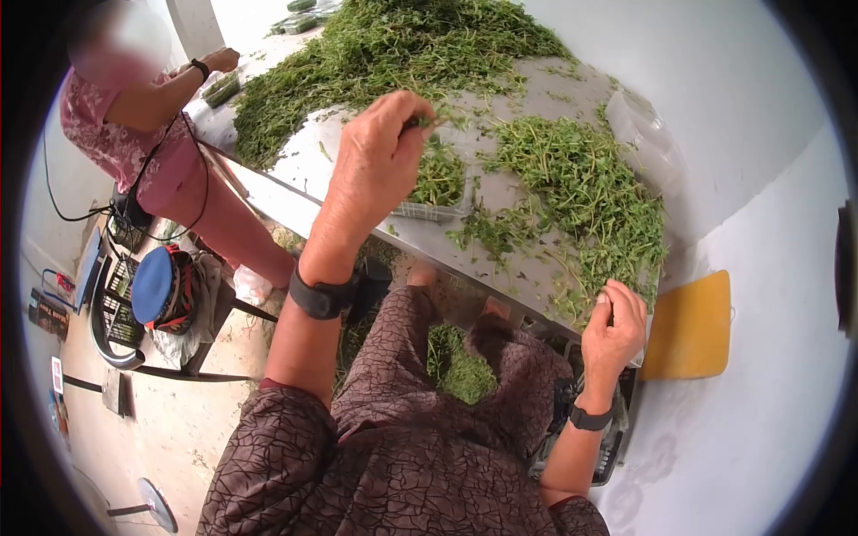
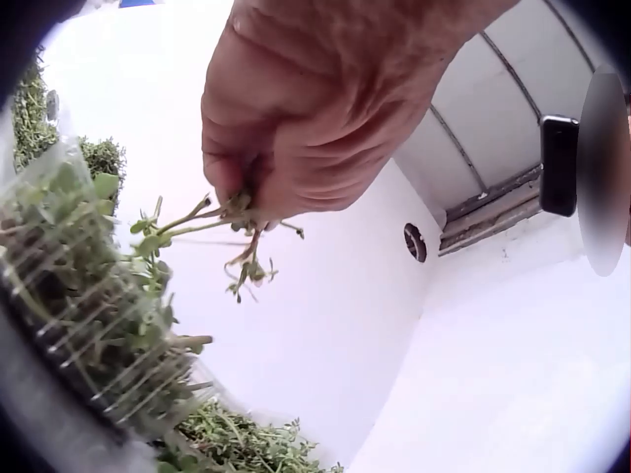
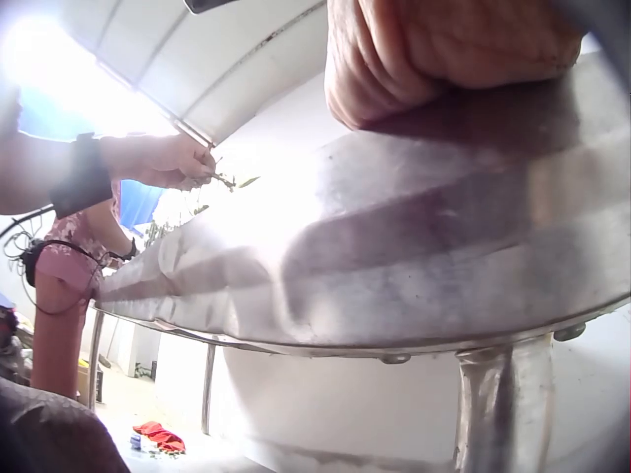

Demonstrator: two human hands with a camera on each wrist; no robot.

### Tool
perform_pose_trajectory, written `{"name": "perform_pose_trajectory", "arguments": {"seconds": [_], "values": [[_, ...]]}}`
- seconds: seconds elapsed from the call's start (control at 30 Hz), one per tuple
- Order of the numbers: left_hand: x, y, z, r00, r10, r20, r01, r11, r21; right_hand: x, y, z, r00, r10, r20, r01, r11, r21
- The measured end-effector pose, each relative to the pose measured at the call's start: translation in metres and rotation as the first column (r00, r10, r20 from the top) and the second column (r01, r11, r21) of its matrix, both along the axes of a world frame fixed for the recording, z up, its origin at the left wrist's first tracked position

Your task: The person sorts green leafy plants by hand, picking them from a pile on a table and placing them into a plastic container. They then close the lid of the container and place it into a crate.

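My left hand point(image 1: 380, 152) is raised over a clear plastic tray point(image 1: 429, 212) near the table's front edge. Its thumb and fingertips pinch a small bunch of green sprigs point(image 2: 242, 232), whose thin stems and leaves hang out below in the left wrist view. Cut greens point(image 1: 438, 179) fill the tray. Farther right, my right hand point(image 1: 615, 330) is at the table edge beside a loose heap of greens point(image 1: 581, 179). Its fingers are curled in, and nothing shows in them; the right wrist view has the curled hand point(image 3: 444, 59) low against the metal rim.
A large mound of greens point(image 1: 402, 45) covers the back of the metal table point(image 1: 527, 259). Clear containers point(image 1: 639, 125) stand by the wall. A yellow board point(image 1: 688, 326) leans at the right. Another person point(image 1: 147, 152) works at the left, near a chair holding a blue-topped bag point(image 1: 156, 286).
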State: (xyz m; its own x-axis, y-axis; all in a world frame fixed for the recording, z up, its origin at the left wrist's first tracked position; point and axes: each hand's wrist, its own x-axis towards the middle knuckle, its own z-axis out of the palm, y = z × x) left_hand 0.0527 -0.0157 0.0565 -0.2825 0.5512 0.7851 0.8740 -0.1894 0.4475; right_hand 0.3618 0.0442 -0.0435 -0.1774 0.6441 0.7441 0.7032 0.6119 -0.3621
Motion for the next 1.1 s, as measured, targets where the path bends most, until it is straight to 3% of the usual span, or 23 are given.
{"name": "perform_pose_trajectory", "arguments": {"seconds": [0.1, 0.27, 0.4, 0.5, 0.6, 0.8, 0.83, 0.97, 1.1], "values": [[-0.008, -0.011, -0.015, 0.997, -0.073, 0.001, 0.071, 0.964, -0.255, 0.0, 0.001, 0.0, 1.0, 0.003, 0.007, -0.003, 1.0, 0.0], [-0.02, -0.03, -0.032, 0.994, -0.097, 0.041, 0.1, 0.992, -0.081, 0.002, 0.0, 0.002, 1.0, 0.018, 0.018, -0.018, 1.0, -0.021], [-0.034, -0.046, -0.044, 0.996, 0.013, 0.093, -0.011, 1.0, -0.026, 0.004, -0.001, 0.003, 0.999, 0.046, 0.011, -0.045, 0.998, -0.045], [-0.034, -0.058, -0.052, 0.916, 0.089, 0.391, -0.023, 0.985, -0.17, 0.003, -0.005, 0.009, 1.0, 0.016, -0.005, -0.016, 0.997, -0.079], [-0.034, -0.058, -0.069, 0.885, 0.037, 0.464, 0.019, 0.993, -0.116, -0.014, -0.016, 0.028, 0.998, 0.044, -0.055, -0.047, 0.997, -0.066], [-0.036, -0.051, -0.084, 0.826, -0.004, 0.564, 0.107, 0.983, -0.15, -0.054, -0.021, 0.047, 0.955, 0.291, 0.061, -0.288, 0.956, -0.057], [-0.037, -0.049, -0.089, 0.783, -0.027, 0.622, 0.126, 0.985, -0.116, -0.057, -0.021, 0.047, 0.961, 0.267, 0.069, -0.262, 0.963, -0.064], [-0.035, -0.051, -0.085, 0.799, 0.029, 0.6, 0.126, 0.969, -0.214, -0.079, -0.024, 0.052, 0.944, 0.29, 0.161, -0.255, 0.945, -0.205], [-0.032, -0.048, -0.089, 0.797, -0.04, 0.603, 0.159, 0.977, -0.145, -0.091, -0.02, 0.056, 0.915, 0.335, 0.223, -0.265, 0.918, -0.294]]}}
